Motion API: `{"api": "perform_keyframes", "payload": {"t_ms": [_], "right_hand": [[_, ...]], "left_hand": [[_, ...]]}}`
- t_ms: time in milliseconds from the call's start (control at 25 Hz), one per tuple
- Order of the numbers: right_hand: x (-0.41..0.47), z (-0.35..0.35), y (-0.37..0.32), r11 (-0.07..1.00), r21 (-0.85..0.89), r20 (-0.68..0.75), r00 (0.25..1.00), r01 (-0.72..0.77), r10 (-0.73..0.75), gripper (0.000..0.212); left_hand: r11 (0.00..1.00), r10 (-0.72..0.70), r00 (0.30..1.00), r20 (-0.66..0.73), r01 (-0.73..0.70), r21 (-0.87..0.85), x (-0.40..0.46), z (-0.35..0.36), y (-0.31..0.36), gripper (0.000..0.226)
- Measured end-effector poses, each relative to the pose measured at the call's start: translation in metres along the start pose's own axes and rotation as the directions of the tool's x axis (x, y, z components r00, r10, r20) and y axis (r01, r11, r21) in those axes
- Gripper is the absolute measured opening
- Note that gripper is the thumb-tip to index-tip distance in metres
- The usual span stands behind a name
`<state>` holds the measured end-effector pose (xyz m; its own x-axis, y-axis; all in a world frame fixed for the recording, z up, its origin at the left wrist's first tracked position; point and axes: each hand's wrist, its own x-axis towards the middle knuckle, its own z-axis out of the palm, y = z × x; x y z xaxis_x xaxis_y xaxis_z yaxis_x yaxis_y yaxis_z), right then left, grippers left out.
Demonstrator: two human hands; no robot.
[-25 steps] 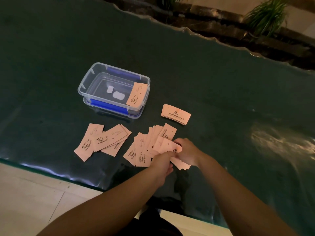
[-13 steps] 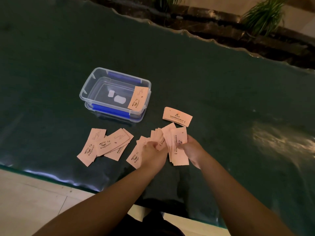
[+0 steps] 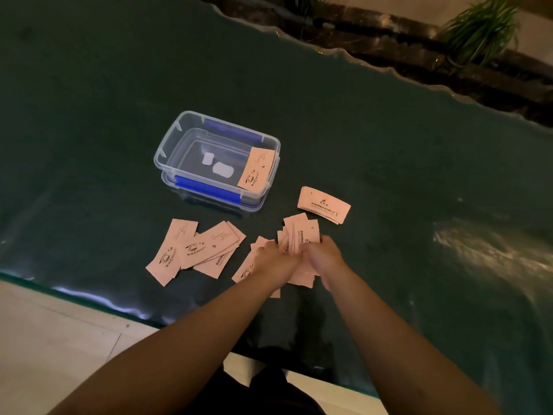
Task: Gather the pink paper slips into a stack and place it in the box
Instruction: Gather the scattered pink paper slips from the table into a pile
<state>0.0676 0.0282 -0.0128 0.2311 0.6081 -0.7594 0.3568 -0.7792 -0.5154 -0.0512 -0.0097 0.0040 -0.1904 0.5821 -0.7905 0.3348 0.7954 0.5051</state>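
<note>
Pink paper slips printed with a cup logo [image 3: 191, 250] lie fanned out loose at your left on the dark green glossy worktop [image 3: 89, 145]. Behind them stands the clear plastic box with blue clips [image 3: 167, 157], one pink slip [image 3: 256, 171] leaning inside its right wall. Your left hand [image 3: 276, 260] and right hand [image 3: 324, 259] sit close together, both closed around a fanned bunch of pink slips [image 3: 299, 235] held upright just above the worktop. Further right, a small squared pink stack [image 3: 323, 204] rests apart.
</note>
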Motion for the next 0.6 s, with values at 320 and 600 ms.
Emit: {"api": "perform_keyframes", "payload": {"t_ms": [320,600], "right_hand": [[-0.01,0.006,0.009,0.998,-0.056,0.029,0.999,-0.039,0.041,0.041],[-0.02,-0.003,0.022,1.0,-0.001,0.023,1.0,0.001,-0.001,0.057]], "left_hand": [[0.997,0.014,0.996,0.082,-0.02,0.069,-0.01,0.004,0.0,0.057],[0.996,0.064,0.992,0.112,-0.071,0.055,-0.028,0.014,-0.012,0.052]]}}
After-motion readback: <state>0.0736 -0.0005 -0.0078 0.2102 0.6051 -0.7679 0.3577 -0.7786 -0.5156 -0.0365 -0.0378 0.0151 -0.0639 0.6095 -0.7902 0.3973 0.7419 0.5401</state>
